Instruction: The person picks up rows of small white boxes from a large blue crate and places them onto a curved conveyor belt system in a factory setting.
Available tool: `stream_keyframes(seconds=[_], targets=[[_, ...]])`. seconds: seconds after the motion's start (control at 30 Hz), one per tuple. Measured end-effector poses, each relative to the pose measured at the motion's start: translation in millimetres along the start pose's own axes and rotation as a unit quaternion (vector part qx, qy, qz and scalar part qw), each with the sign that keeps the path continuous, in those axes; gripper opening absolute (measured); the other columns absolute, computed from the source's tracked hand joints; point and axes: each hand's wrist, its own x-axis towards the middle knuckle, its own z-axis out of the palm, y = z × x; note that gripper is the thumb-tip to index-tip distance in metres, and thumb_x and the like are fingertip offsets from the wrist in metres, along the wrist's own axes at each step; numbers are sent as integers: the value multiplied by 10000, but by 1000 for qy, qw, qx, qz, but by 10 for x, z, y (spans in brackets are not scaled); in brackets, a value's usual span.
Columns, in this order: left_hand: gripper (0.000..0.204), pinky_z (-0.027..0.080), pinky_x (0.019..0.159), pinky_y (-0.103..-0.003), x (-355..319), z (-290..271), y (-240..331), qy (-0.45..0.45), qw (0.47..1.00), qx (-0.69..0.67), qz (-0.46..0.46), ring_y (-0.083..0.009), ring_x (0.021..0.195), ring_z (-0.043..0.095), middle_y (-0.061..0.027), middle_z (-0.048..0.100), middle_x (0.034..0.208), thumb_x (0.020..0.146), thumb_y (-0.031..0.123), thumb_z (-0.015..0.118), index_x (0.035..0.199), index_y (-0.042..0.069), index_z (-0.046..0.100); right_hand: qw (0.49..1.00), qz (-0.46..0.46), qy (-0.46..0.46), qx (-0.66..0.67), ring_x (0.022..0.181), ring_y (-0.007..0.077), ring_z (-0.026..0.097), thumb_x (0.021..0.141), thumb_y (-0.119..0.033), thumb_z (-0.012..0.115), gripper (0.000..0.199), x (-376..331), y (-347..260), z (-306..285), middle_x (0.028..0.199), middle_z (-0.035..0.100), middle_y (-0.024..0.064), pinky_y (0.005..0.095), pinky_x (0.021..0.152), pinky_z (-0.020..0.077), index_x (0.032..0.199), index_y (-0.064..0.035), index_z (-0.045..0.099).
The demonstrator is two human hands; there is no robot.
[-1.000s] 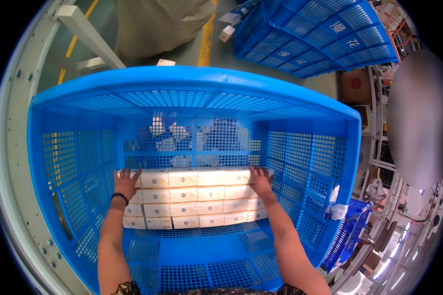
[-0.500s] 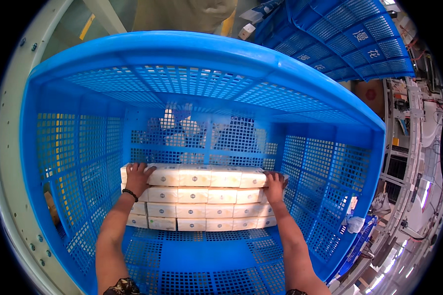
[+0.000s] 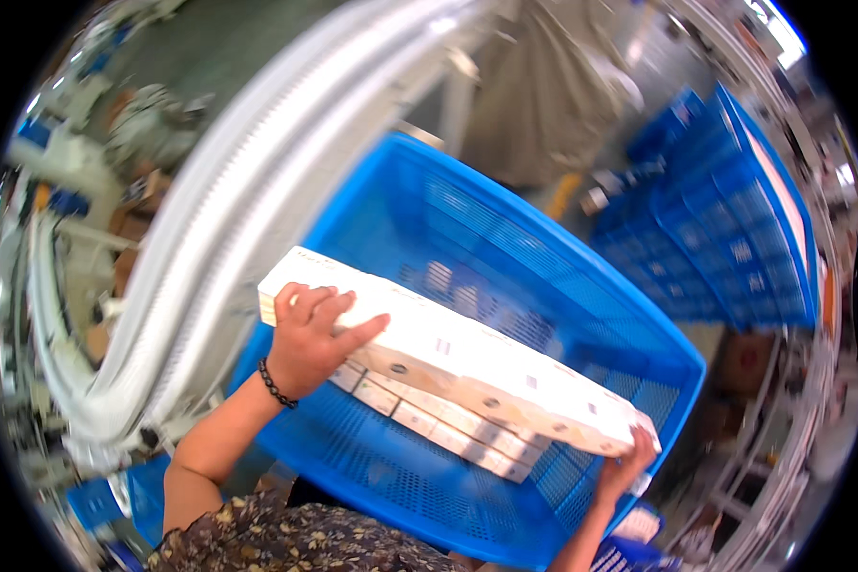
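A long row of white tissue packs (image 3: 467,357) is held tilted over the blue crate (image 3: 343,448), its left end higher in the picture. My left hand (image 3: 307,338) grips that end, fingers over the top and thumb stretched along the front. At the far end, my right hand (image 3: 627,465) closes round the lower right corner. Below, inside the crate, lies a stack of similar packs (image 3: 439,434), partly hidden by the held row.
A pale curved conveyor rail (image 3: 248,181) runs along the crate's left side. Other blue crates (image 3: 715,224) stand at the back right, and a brown-grey cloth cover (image 3: 543,95) hangs beyond the far rim. Cardboard boxes (image 3: 744,357) sit at the right.
Both hands have raised the row of tissue packs off the stack to above the crate. The view has turned left, bringing the rail across the picture.
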Motion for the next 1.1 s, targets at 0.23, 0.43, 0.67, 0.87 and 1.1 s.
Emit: stream_keyframes(seconds=[0.23,0.43,0.67,0.87,1.1], targets=[[494,373,938,-479,-915,-2029,-575,58,983,68,-157,-298,1079,533,-71,588,1142,647,174,780,1135,218,711,983,-180,41,-21,1283,381,472,761,-65,766,542,1286,-1665,-1099,1300,574,149,518,1094,350,1266,-73,568],[605,382,960,-441,-2529,-2785,-961,28,915,85,-393,-346,1063,521,-121,586,1118,607,90,808,1191,109,651,937,-349,-16,14,1293,347,475,695,-30,781,562,2060,-4181,-816,1250,602,85,528,1128,295,1208,-206,635],[692,364,963,-468,-3625,-2952,-1642,-130,882,22,-452,-364,1049,473,-132,538,1090,532,148,834,1189,93,624,830,-508,-216,88,1219,315,507,651,-53,802,650,2430,-6011,653,1181,581,63,722,1026,317,1252,-230,631],[348,488,871,-430,-4441,-3042,-2167,-336,881,66,-326,-377,968,600,-177,620,1049,948,301,617,1121,-1,608,758,-572,-310,-53,1322,362,442,680,-181,858,725,2036,-6477,1180,1323,536,77,799,994,316,1332,-329,577],[622,494,845,-506,-2997,-3417,-1809,-279,889,213,-295,-358,1022,619,-192,644,1155,813,509,757,1195,38,620,717,-573,-260,301,1351,376,405,783,-167,807,772,1682,-5708,661,1418,476,172,510,1094,368,1462,-145,440]])
